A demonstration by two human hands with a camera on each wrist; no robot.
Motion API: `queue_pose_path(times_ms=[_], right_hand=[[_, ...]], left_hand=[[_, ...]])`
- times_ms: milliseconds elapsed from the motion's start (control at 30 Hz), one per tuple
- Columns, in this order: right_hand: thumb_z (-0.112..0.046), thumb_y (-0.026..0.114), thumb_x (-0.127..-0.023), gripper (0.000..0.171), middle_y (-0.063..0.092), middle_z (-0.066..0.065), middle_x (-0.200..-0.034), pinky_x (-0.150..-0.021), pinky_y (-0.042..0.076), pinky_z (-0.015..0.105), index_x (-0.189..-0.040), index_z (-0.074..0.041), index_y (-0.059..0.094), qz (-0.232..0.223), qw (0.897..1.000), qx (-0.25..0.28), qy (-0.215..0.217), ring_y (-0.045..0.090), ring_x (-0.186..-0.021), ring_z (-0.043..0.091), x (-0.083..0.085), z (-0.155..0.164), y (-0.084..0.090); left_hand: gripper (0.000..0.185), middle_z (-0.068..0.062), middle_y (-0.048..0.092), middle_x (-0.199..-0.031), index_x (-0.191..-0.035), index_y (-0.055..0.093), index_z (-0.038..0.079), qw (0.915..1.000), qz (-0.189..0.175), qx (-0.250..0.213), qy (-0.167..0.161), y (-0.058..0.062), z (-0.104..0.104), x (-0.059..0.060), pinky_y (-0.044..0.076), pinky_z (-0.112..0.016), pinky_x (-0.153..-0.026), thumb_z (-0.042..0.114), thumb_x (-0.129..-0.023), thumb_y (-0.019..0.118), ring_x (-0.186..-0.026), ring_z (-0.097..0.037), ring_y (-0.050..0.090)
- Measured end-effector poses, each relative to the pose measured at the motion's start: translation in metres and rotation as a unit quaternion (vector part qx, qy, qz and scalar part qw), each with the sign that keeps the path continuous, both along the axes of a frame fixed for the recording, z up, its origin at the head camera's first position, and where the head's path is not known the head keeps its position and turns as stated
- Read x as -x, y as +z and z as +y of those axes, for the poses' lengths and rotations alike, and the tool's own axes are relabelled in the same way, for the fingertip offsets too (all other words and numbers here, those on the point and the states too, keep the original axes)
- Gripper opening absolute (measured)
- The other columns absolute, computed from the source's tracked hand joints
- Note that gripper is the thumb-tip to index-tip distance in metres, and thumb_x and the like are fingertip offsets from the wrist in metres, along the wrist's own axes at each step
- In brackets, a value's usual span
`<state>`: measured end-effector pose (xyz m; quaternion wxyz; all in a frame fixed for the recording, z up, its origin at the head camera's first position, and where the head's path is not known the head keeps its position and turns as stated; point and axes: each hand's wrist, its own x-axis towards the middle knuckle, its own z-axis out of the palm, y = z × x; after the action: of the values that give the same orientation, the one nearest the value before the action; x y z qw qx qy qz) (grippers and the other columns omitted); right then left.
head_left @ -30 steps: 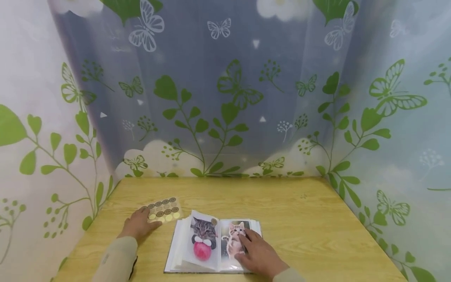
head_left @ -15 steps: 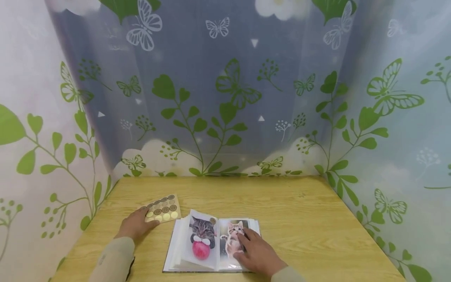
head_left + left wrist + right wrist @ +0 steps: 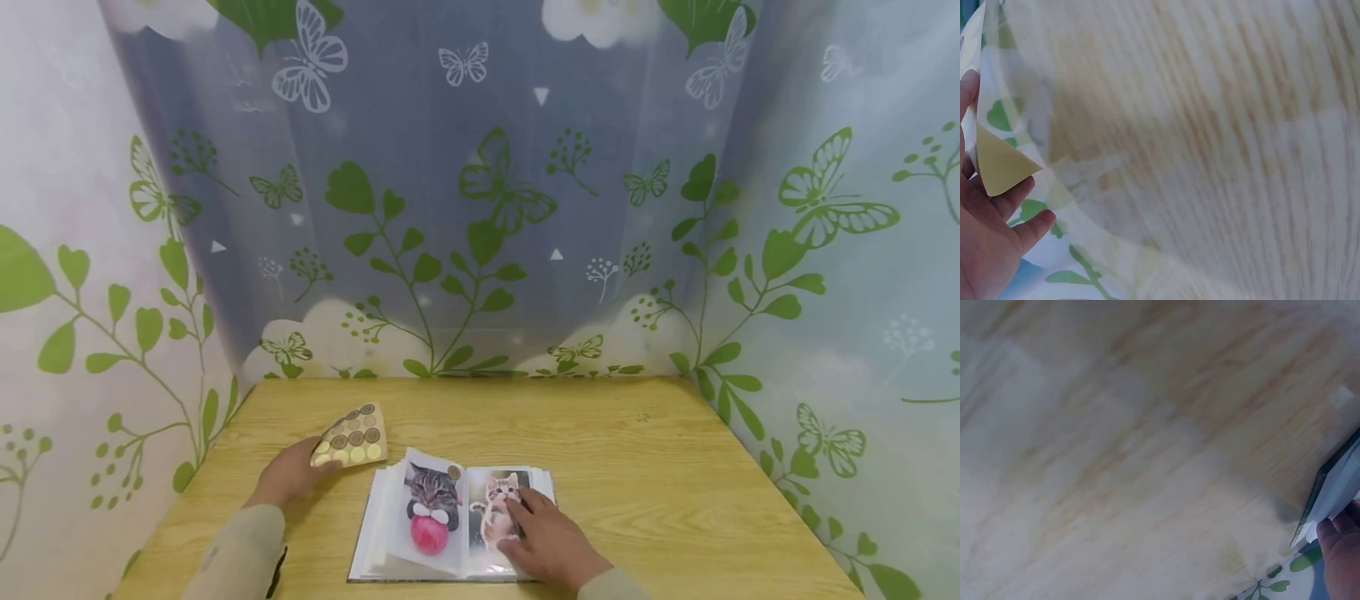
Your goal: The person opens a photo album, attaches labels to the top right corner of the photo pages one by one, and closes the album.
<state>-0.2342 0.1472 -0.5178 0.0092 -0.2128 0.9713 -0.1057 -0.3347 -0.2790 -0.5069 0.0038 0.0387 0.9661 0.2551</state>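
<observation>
On the wooden table (image 3: 637,467), the left hand (image 3: 288,477) pinches a sticker sheet (image 3: 351,436), tilted up off the surface, just left of the open photo album (image 3: 442,521). The right hand (image 3: 551,542) rests flat, fingers straight, on the album's right page, partly covering a kitten photo (image 3: 497,500). Leaf-printed curtains (image 3: 480,208) enclose the table.

No readable text, labels or numbers anywhere, neither on the photo album (image 3: 457,521) nor the sticker sheet (image 3: 351,435).

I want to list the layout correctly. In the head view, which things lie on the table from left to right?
left hand → sticker sheet → photo album → right hand
</observation>
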Motion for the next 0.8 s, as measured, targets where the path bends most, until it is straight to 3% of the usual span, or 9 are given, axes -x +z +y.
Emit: queue_pose_path(times_ms=[300, 567, 800], right_hand=[[-0.054, 0.055, -0.094, 0.067, 0.043, 0.019, -0.148, -0.105, 0.042, 0.051, -0.142, -0.008, 0.054, 0.0, 1.0, 0.007, -0.004, 0.043, -0.134, 0.037, 0.0, 0.0, 0.001], [-0.054, 0.055, -0.094, 0.067, 0.043, 0.019, -0.148, -0.105, 0.042, 0.051, -0.142, -0.008, 0.053, -0.001, 1.0, 0.007, -0.002, 0.043, -0.134, 0.036, 0.002, 0.0, -0.002], [-0.053, 0.057, -0.093, 0.067, 0.044, 0.02, -0.147, -0.105, 0.042, 0.052, -0.142, -0.006, 0.053, 0.002, 1.0, 0.022, -0.003, 0.043, -0.134, 0.037, 0.001, 0.001, -0.002]], left_hand=[[0.079, -0.033, 0.053, -0.134, -0.141, 0.044, -0.009, 0.9992, 0.036, -0.006, -0.015, 0.017, 0.01, -0.006, 0.041, -0.062, -0.099, 0.048, -0.092, 0.065, -0.12, -0.052, 0.051], [0.078, -0.027, 0.057, -0.132, -0.142, 0.047, -0.006, 0.9982, 0.05, -0.015, -0.029, 0.028, 0.033, -0.006, 0.047, -0.054, -0.091, 0.051, -0.091, 0.066, -0.11, -0.038, 0.059], [0.074, -0.026, 0.054, -0.137, -0.143, 0.046, -0.003, 0.997, 0.053, -0.036, -0.044, 0.042, 0.056, -0.008, 0.041, -0.058, -0.102, 0.047, -0.092, 0.066, -0.121, -0.045, 0.053]])
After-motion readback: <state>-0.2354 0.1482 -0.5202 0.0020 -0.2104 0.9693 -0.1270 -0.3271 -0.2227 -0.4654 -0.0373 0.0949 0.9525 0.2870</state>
